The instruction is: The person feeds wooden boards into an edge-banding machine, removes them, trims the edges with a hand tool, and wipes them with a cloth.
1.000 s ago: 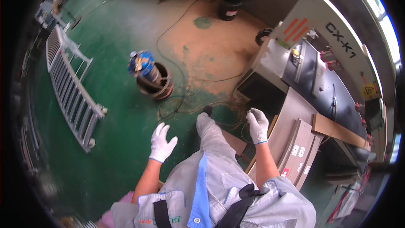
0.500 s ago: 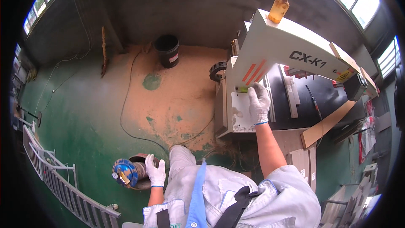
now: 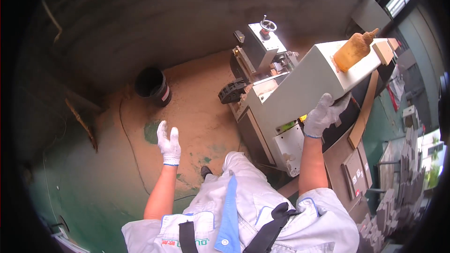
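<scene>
My left hand [image 3: 169, 146], in a white knit glove, hangs in the air over the dusty floor. It is empty, with its fingers and thumb stretched upward and apart. My right hand [image 3: 322, 116], gloved too, is at the lower edge of the arm of a white machine [image 3: 300, 89]. Its fingers are spread, nothing shows in them, and whether they touch the machine I cannot tell. An amber squeeze bottle [image 3: 352, 52] with a dusty nozzle lies tilted in view on top of the machine arm. Behind it, a small handwheel [image 3: 267, 25] tops a metal block.
A black bucket [image 3: 153, 87] stands on the dust-covered floor near the wall. A dark cable [image 3: 129, 145] runs along the floor at left. At right are a wooden strip [image 3: 365, 111], a flat panel [image 3: 357, 171] and several stacked boards [image 3: 391, 211].
My view has swung and come nearer the machine. My left hand has left the blue-topped canister and risen forward. My right hand has shifted right along the machine arm, fingers now spread.
</scene>
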Motion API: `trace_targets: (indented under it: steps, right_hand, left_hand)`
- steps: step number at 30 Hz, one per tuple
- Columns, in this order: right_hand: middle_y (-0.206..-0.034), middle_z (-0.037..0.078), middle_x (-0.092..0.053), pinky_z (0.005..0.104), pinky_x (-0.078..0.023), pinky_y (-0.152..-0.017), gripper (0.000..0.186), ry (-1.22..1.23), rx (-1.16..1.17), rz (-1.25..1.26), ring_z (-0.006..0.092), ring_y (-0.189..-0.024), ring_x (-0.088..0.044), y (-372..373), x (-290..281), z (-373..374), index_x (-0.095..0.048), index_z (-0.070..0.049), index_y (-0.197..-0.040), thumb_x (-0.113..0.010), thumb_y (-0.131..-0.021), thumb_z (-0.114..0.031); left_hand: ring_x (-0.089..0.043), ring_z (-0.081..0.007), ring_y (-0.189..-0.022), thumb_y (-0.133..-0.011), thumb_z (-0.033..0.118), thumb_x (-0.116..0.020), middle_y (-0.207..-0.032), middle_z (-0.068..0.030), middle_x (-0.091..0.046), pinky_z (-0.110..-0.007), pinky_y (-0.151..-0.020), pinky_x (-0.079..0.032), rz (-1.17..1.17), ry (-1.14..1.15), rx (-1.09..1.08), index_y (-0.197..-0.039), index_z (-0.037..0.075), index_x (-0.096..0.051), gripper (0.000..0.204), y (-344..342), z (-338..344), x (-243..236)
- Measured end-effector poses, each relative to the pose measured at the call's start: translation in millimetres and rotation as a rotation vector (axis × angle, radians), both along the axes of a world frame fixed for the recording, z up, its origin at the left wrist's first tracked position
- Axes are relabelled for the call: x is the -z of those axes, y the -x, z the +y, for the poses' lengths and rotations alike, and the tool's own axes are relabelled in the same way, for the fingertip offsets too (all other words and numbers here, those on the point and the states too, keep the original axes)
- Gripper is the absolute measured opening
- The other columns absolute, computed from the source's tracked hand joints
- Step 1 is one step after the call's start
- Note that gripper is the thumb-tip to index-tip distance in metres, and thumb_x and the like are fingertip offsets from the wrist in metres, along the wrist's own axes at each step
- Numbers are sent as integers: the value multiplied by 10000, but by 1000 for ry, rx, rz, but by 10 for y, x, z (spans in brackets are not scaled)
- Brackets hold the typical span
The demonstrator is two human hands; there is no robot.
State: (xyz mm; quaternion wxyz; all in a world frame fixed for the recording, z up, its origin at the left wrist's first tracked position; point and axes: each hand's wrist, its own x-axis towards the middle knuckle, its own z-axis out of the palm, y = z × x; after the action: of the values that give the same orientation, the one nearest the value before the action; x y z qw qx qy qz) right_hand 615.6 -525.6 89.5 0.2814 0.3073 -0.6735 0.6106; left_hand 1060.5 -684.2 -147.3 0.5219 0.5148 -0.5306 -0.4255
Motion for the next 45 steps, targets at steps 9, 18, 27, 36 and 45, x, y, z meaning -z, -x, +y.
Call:
trace_targets:
  steps: [9,18,27,36,45]
  right_hand:
    - [-1529,275,-559,465,-543,-1128,787,160,209,-167,328,-1347,-635,-8,131,-506,-301,87,-1658,-638,-1089,-341]
    - [-1474,295,-601,556,-523,-1125,613,-205,844,62,466,-1342,-618,77,581,-292,-483,41,-1578,-546,-1122,-364]
    - [-1546,231,-589,518,-521,-1179,601,261,937,-100,359,-1338,-635,214,433,-701,-518,57,-1561,-433,-1141,-364]
    - [-1497,220,-676,437,-545,-1153,645,-295,876,-595,338,-1327,-704,-1922,742,-1057,-576,32,-1534,-818,-1000,-237]
    - [-1248,216,-796,450,-593,-1002,713,-4,1235,-1431,341,-1140,-779,-5252,2051,-320,-659,3,-1459,-801,-969,-495]
  left_hand:
    - [-521,-277,-1524,-1093,308,-729,-1658,-117,-551,-415,-1317,-324,548,-308,237,-1633,6,-527,651,3177,-2523,147]
    - [-658,-429,-1379,-1060,677,-509,-1580,-297,-596,-531,-1125,-551,197,-876,-116,-1629,7,-521,880,6070,-3552,19]
    - [-677,-467,-1331,-1105,587,-422,-1566,-312,-602,-543,-1132,-570,-67,-978,186,-1576,-32,-533,786,6583,-4031,554]
    - [-678,-430,-1350,-1057,460,-698,-1473,-340,-675,-447,-1159,-525,-640,-237,895,-1518,-167,-548,793,4801,-4311,1779]
    - [-744,-386,-1074,-988,347,-713,-1260,-253,-767,-493,-927,-595,-1309,-95,1510,-1307,-39,-665,503,2678,-3289,2522]
